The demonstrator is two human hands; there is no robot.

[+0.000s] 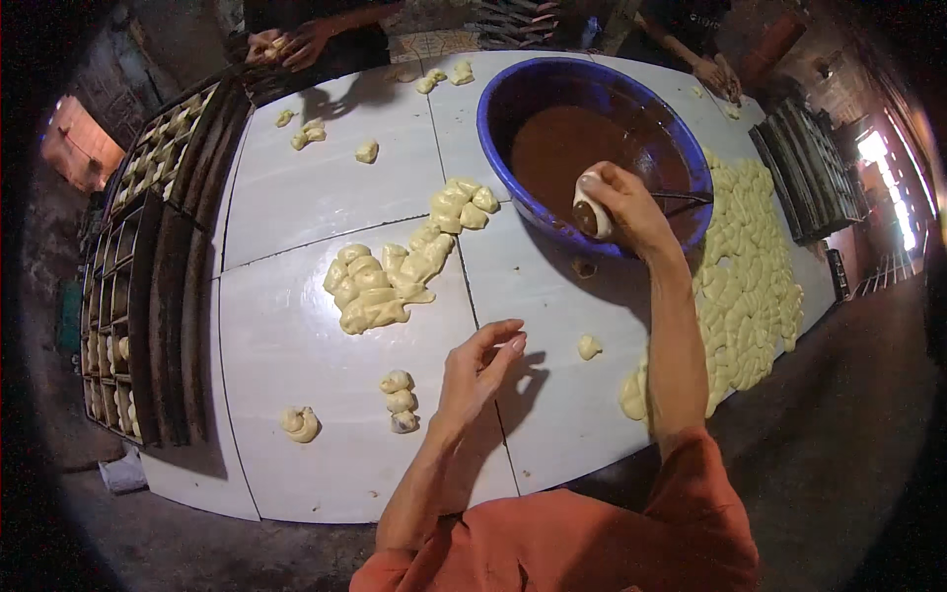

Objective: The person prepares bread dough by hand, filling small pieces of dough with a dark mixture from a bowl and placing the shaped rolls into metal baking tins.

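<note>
My right hand (631,202) is closed on a small whitish piece with brown paste (590,215), held at the near rim of a large blue basin (523,202). Whether that piece is dough or a small cup, I cannot tell. Brown filling (567,143) lies in the basin, and a dark handle (686,197) rests across its right side. My left hand (478,370) hovers over the white table, fingers apart and holding nothing. To its left stands a short row of shaped dough pieces (400,400), with a coiled dough piece (299,424) farther left. A single dough lump (589,346) sits to its right.
Dough lumps (375,291) cluster mid-table. Many flattened dough pieces (745,286) cover the right side. Stacked wooden trays (123,296) line the left edge; more dark trays (809,173) stand far right. Across the table, another person's hands (291,44) hold dough, and another worker's hands (717,77) touch the tabletop.
</note>
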